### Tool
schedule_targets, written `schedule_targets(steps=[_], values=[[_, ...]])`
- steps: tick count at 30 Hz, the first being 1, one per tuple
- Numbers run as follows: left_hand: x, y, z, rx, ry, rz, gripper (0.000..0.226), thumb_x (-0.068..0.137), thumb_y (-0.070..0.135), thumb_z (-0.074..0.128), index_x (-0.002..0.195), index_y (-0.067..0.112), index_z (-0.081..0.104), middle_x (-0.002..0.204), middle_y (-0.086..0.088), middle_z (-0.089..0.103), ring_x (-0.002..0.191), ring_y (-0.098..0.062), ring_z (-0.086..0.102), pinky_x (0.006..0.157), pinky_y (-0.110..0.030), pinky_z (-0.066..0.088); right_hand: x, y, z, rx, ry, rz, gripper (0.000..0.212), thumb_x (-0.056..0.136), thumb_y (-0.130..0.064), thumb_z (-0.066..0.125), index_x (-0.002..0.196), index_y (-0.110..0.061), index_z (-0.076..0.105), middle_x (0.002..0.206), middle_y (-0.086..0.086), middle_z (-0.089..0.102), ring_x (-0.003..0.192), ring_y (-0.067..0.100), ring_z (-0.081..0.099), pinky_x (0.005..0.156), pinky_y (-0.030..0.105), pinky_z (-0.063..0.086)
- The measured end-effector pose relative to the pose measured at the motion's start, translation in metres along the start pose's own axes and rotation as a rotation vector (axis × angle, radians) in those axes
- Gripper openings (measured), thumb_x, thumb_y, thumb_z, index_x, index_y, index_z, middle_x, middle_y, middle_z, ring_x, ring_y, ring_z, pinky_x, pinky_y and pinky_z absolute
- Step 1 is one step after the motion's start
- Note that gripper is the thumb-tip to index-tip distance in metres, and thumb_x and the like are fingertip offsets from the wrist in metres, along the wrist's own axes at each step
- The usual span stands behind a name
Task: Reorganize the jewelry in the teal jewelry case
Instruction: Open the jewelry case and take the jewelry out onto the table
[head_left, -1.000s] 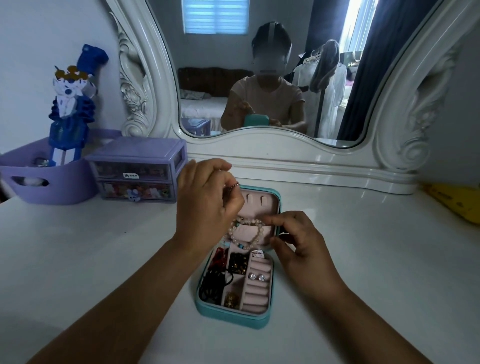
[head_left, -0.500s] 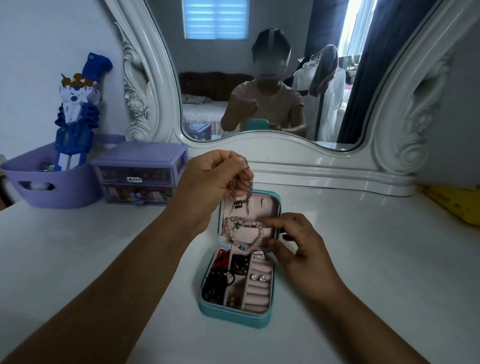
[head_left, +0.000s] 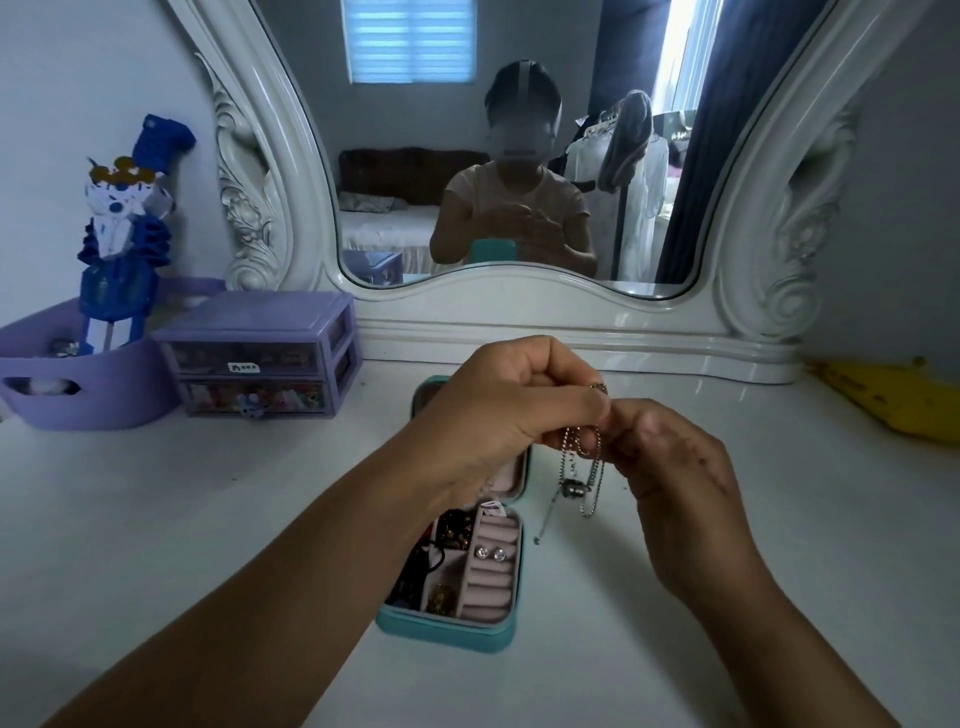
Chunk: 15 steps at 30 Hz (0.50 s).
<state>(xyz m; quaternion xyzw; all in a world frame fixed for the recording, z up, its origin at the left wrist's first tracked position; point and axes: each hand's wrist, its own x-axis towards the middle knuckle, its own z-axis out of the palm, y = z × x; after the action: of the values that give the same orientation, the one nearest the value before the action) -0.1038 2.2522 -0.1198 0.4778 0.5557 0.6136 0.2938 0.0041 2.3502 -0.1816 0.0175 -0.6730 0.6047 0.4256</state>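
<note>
The teal jewelry case (head_left: 447, 631) lies open on the white vanity top, its lid upright behind my left wrist. Its pink tray holds two stud earrings (head_left: 491, 554), dark tangled pieces and a gold item. My left hand (head_left: 506, 405) and my right hand (head_left: 670, 457) meet above the case's right side. Both pinch a silver ball-chain necklace (head_left: 582, 470) at the top; its loops and a small dark pendant dangle over the table. The lid's inside is mostly hidden by my left hand.
A purple two-drawer organizer (head_left: 262, 353) and a purple basket (head_left: 78, 379) with a blue paper figure (head_left: 124, 228) stand at the back left. An ornate white mirror (head_left: 519, 156) runs along the back. A yellow object (head_left: 893, 395) lies at the far right.
My left hand lifted the silver chain out of the lid and carried it right. My right hand left the case and rose to pinch the chain too.
</note>
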Motion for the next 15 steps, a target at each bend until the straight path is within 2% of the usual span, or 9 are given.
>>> schedule_targets(steps=[3, 9, 12, 15], values=[[0.001, -0.005, 0.008, 0.036, -0.063, -0.008, 0.02, 0.076, 0.001, 0.068, 0.082, 0.019, 0.063, 0.067, 0.004, 0.067, 0.064, -0.008, 0.062, 0.064, -0.022, 0.05, -0.007, -0.005, -0.015, 0.077, -0.006, 0.11, 0.047, 0.065, -0.049, 0.075, 0.08, -0.006, 0.067, 0.073, 0.01, 0.068, 0.072, 0.023, 0.064, 0.07, 0.027, 0.052], [0.003, -0.027, 0.019, 0.076, -0.111, -0.116, 0.022, 0.077, -0.003, 0.067, 0.086, 0.016, 0.06, 0.071, -0.001, 0.063, 0.061, -0.012, 0.064, 0.054, -0.022, 0.053, -0.015, -0.003, -0.042, 0.011, -0.113, 0.333, 0.033, 0.06, -0.043, 0.079, 0.067, -0.014, 0.066, 0.061, 0.007, 0.066, 0.061, 0.021, 0.062, 0.062, 0.027, 0.051], [0.008, -0.049, 0.022, 0.275, -0.077, -0.149, 0.022, 0.078, -0.002, 0.067, 0.084, 0.017, 0.059, 0.072, -0.003, 0.061, 0.062, -0.015, 0.064, 0.056, -0.024, 0.054, -0.014, 0.004, -0.052, -0.147, -0.137, 0.489, 0.011, 0.072, -0.019, 0.072, 0.067, -0.01, 0.068, 0.064, 0.007, 0.067, 0.063, 0.016, 0.061, 0.064, 0.023, 0.049], [0.01, -0.068, 0.025, 0.497, -0.043, -0.132, 0.021, 0.077, 0.005, 0.069, 0.079, 0.023, 0.06, 0.071, 0.001, 0.064, 0.063, -0.012, 0.063, 0.06, -0.028, 0.053, -0.011, 0.012, -0.055, -0.355, -0.102, 0.56, 0.008, 0.079, -0.004, 0.065, 0.072, -0.001, 0.068, 0.068, 0.011, 0.069, 0.061, 0.011, 0.061, 0.06, 0.015, 0.046]])
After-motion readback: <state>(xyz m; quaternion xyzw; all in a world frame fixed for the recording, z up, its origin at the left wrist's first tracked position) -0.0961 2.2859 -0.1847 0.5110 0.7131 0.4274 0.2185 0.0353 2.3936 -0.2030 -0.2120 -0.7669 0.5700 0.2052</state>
